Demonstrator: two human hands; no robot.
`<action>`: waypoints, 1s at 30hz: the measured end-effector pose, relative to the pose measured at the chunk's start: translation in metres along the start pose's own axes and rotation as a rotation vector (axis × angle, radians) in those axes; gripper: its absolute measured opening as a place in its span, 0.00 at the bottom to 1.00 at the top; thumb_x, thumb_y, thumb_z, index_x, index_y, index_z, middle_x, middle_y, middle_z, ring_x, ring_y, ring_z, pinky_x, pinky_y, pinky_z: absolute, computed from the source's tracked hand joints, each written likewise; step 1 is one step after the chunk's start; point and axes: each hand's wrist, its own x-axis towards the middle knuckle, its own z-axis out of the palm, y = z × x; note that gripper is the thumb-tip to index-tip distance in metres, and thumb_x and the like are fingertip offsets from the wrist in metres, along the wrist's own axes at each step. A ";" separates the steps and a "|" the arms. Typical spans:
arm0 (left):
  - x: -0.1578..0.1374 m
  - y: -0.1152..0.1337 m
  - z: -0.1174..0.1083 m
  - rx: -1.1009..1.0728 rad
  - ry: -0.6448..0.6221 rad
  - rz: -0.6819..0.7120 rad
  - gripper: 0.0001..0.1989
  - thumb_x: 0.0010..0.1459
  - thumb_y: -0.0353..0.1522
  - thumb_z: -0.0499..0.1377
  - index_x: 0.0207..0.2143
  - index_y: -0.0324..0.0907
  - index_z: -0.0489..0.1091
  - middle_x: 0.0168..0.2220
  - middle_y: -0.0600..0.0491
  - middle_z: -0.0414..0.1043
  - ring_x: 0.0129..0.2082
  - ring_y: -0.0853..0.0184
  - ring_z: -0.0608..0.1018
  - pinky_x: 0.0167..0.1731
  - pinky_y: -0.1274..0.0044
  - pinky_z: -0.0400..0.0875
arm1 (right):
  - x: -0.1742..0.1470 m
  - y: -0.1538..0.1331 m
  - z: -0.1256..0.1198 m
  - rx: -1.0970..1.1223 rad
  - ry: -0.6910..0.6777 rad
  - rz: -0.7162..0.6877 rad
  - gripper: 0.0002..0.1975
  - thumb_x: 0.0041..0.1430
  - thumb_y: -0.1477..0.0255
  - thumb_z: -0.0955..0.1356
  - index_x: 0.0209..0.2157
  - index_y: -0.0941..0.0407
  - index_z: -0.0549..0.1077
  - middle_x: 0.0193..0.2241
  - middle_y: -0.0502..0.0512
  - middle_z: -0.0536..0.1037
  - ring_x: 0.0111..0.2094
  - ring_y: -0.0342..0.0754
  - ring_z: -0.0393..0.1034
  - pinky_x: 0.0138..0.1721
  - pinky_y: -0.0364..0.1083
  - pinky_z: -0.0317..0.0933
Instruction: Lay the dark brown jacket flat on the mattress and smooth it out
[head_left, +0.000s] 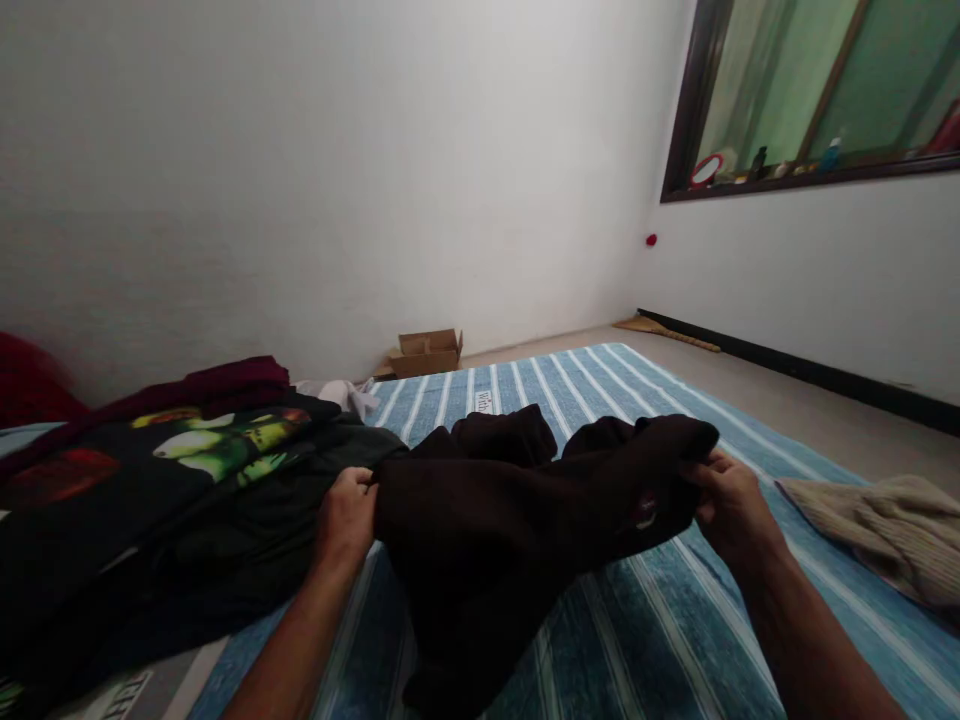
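A dark brown garment [510, 520] with a small round logo is stretched between my two hands, low over a blue striped mattress [652, 620]. My left hand [346, 515] grips its left edge. My right hand [731, 505] pinches its right edge near the logo. The cloth sags down toward me in the middle, and two bunched parts stick up behind it.
To the left lies a pile of dark clothes [150, 500] with a green and red printed shirt on top. A beige knitted cloth [877, 530] rests at the right edge. A cardboard box [426, 352] stands by the far wall. A window ledge [810, 170] holds small items.
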 end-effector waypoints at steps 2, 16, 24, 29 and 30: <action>-0.009 0.004 0.000 0.081 0.038 0.061 0.20 0.46 0.31 0.51 0.43 0.35 0.66 0.39 0.43 0.74 0.41 0.56 0.75 0.40 0.69 0.69 | 0.002 0.005 0.003 0.072 0.045 0.101 0.16 0.34 0.72 0.75 0.30 0.56 0.73 0.24 0.50 0.76 0.23 0.47 0.70 0.26 0.45 0.62; -0.089 0.051 0.041 0.450 -0.622 0.709 0.38 0.41 0.39 0.62 0.55 0.39 0.57 0.41 0.44 0.72 0.44 0.53 0.73 0.52 0.59 0.54 | -0.022 -0.022 0.037 0.040 -0.230 0.117 0.14 0.36 0.73 0.75 0.29 0.55 0.74 0.23 0.49 0.75 0.24 0.45 0.68 0.27 0.43 0.62; -0.090 0.045 0.003 -0.239 -1.021 0.469 0.08 0.50 0.33 0.55 0.20 0.40 0.65 0.19 0.59 0.61 0.20 0.73 0.64 0.21 0.81 0.56 | -0.033 -0.029 0.048 0.031 -0.485 0.173 0.13 0.40 0.71 0.74 0.30 0.57 0.73 0.27 0.51 0.74 0.28 0.45 0.68 0.31 0.44 0.62; -0.075 0.021 -0.027 -0.645 -0.701 0.114 0.10 0.37 0.37 0.65 0.21 0.40 0.72 0.22 0.55 0.70 0.23 0.66 0.70 0.25 0.76 0.65 | -0.013 -0.017 0.043 0.015 -0.844 0.213 0.21 0.41 0.64 0.74 0.38 0.56 0.71 0.28 0.53 0.75 0.25 0.46 0.68 0.24 0.43 0.61; -0.074 0.018 -0.030 -0.692 -0.626 0.037 0.10 0.35 0.37 0.66 0.21 0.40 0.73 0.22 0.55 0.72 0.24 0.64 0.71 0.26 0.75 0.67 | -0.004 -0.011 0.043 -0.020 -0.836 0.183 0.23 0.41 0.63 0.73 0.40 0.55 0.70 0.29 0.54 0.75 0.26 0.47 0.69 0.25 0.44 0.61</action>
